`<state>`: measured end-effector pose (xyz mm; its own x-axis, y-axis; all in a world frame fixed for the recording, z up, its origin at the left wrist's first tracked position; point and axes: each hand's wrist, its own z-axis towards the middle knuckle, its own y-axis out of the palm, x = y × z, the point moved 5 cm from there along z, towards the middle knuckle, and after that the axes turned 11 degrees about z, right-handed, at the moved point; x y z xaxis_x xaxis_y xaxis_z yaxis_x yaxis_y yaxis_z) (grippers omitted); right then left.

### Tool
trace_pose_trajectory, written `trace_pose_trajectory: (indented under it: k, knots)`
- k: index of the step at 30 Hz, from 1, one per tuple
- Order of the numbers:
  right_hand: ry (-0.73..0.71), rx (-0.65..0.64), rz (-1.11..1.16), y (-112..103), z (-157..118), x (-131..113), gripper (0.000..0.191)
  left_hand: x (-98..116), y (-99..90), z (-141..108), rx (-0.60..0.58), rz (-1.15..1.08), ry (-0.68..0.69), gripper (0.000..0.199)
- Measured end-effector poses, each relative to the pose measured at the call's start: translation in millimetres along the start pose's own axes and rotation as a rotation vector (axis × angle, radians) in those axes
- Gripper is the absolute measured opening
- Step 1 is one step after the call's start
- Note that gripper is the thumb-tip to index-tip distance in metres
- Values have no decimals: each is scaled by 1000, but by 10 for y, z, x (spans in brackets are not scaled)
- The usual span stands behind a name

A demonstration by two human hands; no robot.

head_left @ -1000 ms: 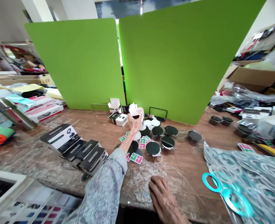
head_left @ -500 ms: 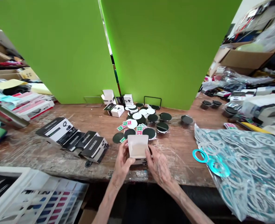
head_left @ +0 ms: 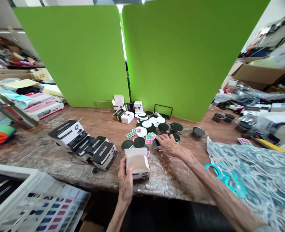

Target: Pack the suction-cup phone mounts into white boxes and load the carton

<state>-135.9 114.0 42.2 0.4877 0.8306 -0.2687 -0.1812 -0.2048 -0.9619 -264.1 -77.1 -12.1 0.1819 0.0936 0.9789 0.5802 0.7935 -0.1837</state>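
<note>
A: Hand states?
B: Left hand (head_left: 126, 184) pinches the open box (head_left: 142, 175) near the table (head_left: 188, 182) edge; right hand (head_left: 169, 144) curls over a dark disc (head_left: 155, 144), grip unclear.
A: Technique?
B: Brace box without bowing walls; handle disc by rim.

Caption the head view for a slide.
Left hand holds an open box; right hand reaches among black discs.

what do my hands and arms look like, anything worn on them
Both hands, left and right, are bare: no gloves, rings or watch visible. The forearms are uncovered too, lean, with raised veins; no sleeve shows clearly.
</note>
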Motion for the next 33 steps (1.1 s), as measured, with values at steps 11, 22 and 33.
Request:
trace_pose_trajectory:
  k: [11, 22, 33]
  knots:
    - [43, -157, -50, -38, 32, 15, 57, -30, 11, -2, -19, -6, 1, 38]
    - [37, -67, -82, -102, -62, -57, 53, -31, 11, -9, -6, -52, -8, 35]
    - [161, 257, 548, -190, -841, -113, 40, 91, 142, -18, -20, 17, 11, 39]
